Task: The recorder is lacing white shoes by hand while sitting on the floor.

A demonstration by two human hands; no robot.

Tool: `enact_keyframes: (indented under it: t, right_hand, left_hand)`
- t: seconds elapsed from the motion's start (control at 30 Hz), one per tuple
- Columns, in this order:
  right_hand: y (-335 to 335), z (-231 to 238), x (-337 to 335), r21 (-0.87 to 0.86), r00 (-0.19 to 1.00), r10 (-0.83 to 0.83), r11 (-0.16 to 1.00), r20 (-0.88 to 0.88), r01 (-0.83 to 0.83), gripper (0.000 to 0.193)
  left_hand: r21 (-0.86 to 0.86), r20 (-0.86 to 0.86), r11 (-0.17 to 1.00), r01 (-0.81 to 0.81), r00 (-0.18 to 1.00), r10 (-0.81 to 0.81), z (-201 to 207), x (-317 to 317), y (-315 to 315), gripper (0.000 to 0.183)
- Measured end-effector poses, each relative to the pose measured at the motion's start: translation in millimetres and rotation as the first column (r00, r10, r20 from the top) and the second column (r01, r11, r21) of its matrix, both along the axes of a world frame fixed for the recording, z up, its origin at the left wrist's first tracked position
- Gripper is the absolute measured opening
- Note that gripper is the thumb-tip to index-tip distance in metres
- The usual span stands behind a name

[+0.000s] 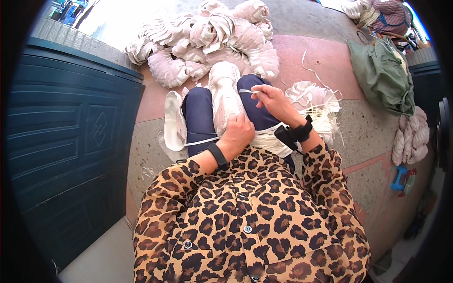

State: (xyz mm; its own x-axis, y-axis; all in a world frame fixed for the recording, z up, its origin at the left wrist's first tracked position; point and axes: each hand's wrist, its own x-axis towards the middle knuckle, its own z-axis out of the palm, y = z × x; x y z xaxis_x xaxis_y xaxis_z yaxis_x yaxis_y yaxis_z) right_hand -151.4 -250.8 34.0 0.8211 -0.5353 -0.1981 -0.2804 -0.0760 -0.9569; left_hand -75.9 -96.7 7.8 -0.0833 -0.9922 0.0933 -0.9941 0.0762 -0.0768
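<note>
A white and pale pink sneaker (223,94) lies lengthwise between my knees, toe end away from me. My left hand (237,134) is closed on its near end, fingers curled over the opening. From beside that hand a white shoelace (203,141) runs left across my thigh. My right hand (273,100), raised over my right knee, pinches the tip of a white lace (246,91) between thumb and fingers. On my lap rests a bundle of cream laces (270,143). Left of my left knee stands another white shoe (174,123).
A heap of bundled pale pink shoe uppers (207,40) lies ahead on the floor. More laces (328,122) and an upper (309,94) are at my right. Farther right are a green sack (380,75), another bundle (410,137) and a blue object (399,178). Dark blue panelled door (71,127) at left.
</note>
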Motion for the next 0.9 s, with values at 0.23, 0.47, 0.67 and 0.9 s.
enact_keyframes:
  t: [0.23, 0.47, 0.67, 0.9]
  right_hand:
    - [4, -26, 12, 0.149, 0.998, -0.002, 0.989, -0.063, 0.011, 0.021]
    - [3, -29, 24, 0.301, 0.996, -0.085, 0.951, 0.036, 0.070, 0.032]
    - [12, -30, 2, -0.761, 0.908, 0.262, 0.496, -0.327, -0.418, 0.030]
    - [2, -35, -13, -0.786, 0.909, 0.288, 0.465, -0.302, -0.408, 0.007]
  left_hand:
    - [-0.067, -0.482, 0.991, 0.112, 0.866, -0.131, 14, 27, 18, 0.008]
    - [0.074, -0.779, 0.806, -0.587, 0.470, 0.414, 9, 102, 20, 0.013]
    - [0.087, -0.773, 0.877, -0.472, 0.524, 0.358, -6, 90, -2, 0.015]
    - [0.119, -0.659, 0.902, -0.414, 0.647, 0.384, -9, 91, -20, 0.016]
